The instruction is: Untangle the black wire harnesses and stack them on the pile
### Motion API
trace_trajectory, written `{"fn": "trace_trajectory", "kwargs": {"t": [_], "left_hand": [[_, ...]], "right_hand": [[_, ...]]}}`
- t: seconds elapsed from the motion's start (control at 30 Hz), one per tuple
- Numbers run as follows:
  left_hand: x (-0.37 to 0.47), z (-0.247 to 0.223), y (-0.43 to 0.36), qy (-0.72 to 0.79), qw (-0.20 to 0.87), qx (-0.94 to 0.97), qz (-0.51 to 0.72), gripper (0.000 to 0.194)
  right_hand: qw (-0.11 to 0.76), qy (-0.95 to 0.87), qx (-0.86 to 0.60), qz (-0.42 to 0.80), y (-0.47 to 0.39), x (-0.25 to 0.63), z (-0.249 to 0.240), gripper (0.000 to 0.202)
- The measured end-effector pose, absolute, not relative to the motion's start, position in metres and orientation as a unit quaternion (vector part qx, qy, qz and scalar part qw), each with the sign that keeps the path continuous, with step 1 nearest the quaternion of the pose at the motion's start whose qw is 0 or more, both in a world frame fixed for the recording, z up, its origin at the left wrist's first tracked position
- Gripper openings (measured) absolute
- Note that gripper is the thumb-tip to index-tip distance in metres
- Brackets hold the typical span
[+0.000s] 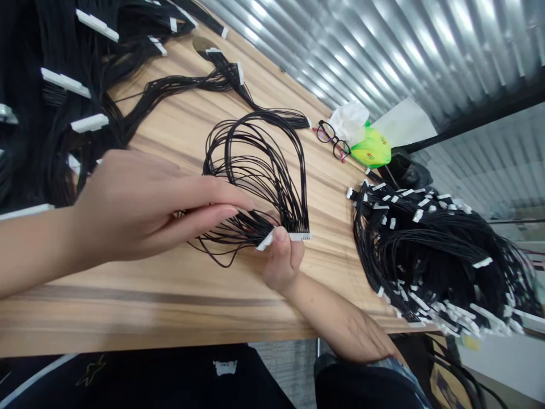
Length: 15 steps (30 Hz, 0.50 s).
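Note:
A wire harness (268, 170) of thin black wires arches in loops over the wooden table, in front of me. My right hand (284, 258) pinches its white connectors (299, 236) between thumb and fingers, one lying at an angle to the other. My left hand (170, 207) comes in from the left, thumb and forefinger closed around some of the wires near the connectors. Its other fingers are hidden behind the hand. A few loose wires hang below the left thumb.
Black harnesses with white connectors (66, 82) cover the table's left side. Another big heap (426, 244) lies at the right edge. One harness (191, 83) stretches along the back, near glasses (334, 140), a white crumpled bag (349, 122) and a green-yellow packet (372, 149). Corrugated metal (383, 51) stands behind.

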<state>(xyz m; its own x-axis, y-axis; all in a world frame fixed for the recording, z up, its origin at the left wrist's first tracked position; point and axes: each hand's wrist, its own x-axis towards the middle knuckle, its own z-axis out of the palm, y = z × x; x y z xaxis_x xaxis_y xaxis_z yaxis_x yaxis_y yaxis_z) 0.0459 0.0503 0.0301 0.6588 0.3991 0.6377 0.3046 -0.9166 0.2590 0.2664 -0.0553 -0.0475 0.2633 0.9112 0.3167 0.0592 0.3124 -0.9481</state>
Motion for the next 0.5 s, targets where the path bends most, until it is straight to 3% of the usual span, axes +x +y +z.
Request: {"fn": "trace_trajectory", "kwargs": {"t": [0.1,0.3,0.5], "left_hand": [[0.054,0.025,0.043,0.233,0.019,0.912,0.338,0.03],[0.058,0.02,0.04,0.325,0.034,0.893,0.31,0.043],[0.057,0.029,0.041,0.282,0.002,0.907,0.312,0.036]], "right_hand": [[0.597,-0.54,-0.486,0.342,-0.058,0.267,-0.045,0.035],[0.559,-0.568,-0.491,0.352,-0.057,0.27,-0.039,0.037],[0.551,-0.603,-0.467,0.339,-0.054,0.272,-0.034,0.031]]}}
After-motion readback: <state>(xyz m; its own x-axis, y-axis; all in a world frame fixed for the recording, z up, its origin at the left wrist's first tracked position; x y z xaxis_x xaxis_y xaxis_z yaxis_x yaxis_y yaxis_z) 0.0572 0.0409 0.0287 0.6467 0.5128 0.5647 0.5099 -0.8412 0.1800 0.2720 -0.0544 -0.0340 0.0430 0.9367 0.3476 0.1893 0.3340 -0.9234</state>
